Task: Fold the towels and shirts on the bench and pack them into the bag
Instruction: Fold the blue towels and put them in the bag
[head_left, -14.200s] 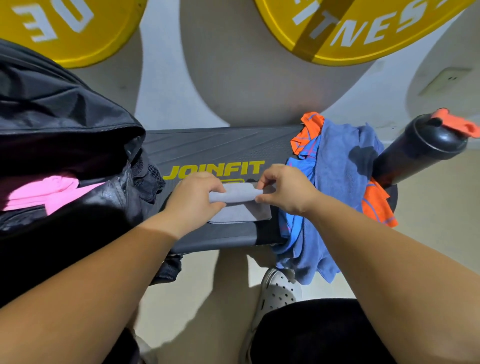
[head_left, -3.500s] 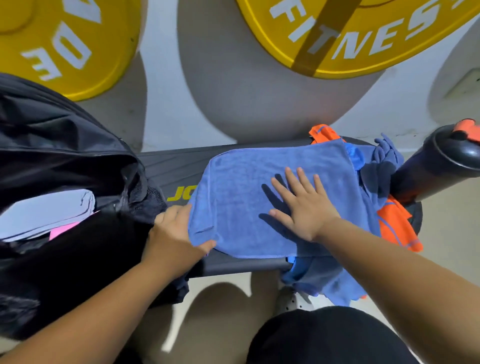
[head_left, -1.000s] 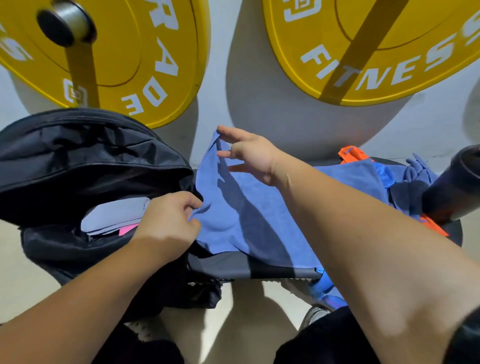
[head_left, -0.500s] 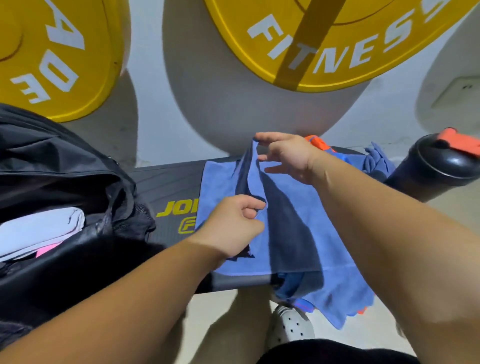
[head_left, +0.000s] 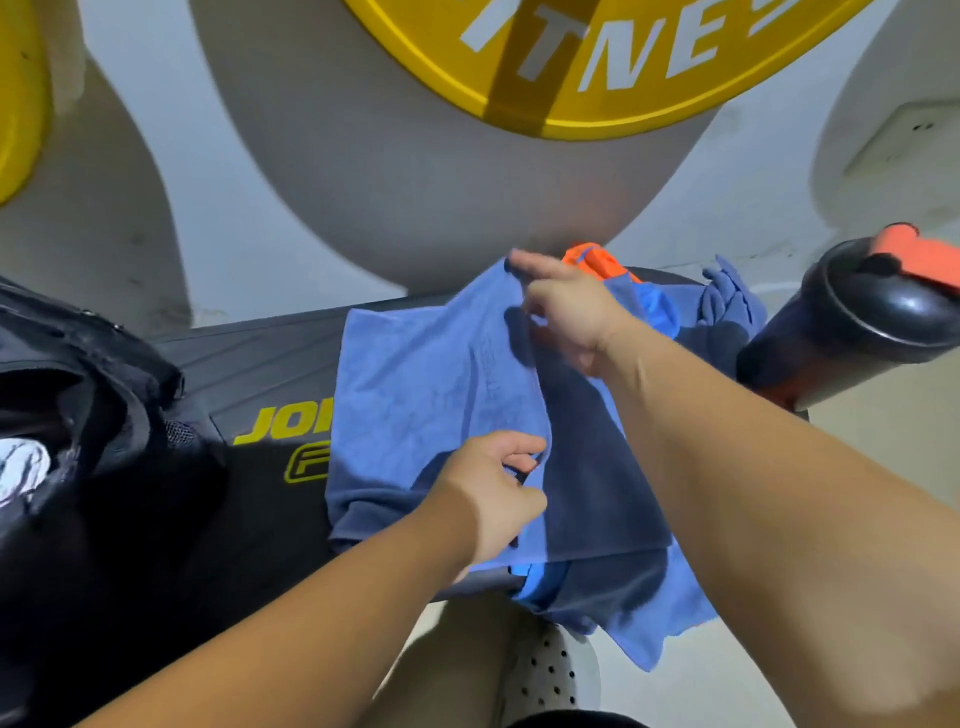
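Now holds the blue towel (head_left: 431, 395) doubled farther over than half a second back, a rounded fold formed at its left end. Pinches the raised edge at the near side with left hand (head_left: 493, 488), far corner with right hand (head_left: 571, 322), fingers curled on cloth. Lies on the bench (head_left: 254, 364), plain blue, softly creased, overlapping the crumpled shirts (head_left: 597, 265), right of the bag (head_left: 104, 519).

A gym: yellow weight plate (head_left: 597, 67) behind a padded JOINFIT bench (head_left: 270, 374)
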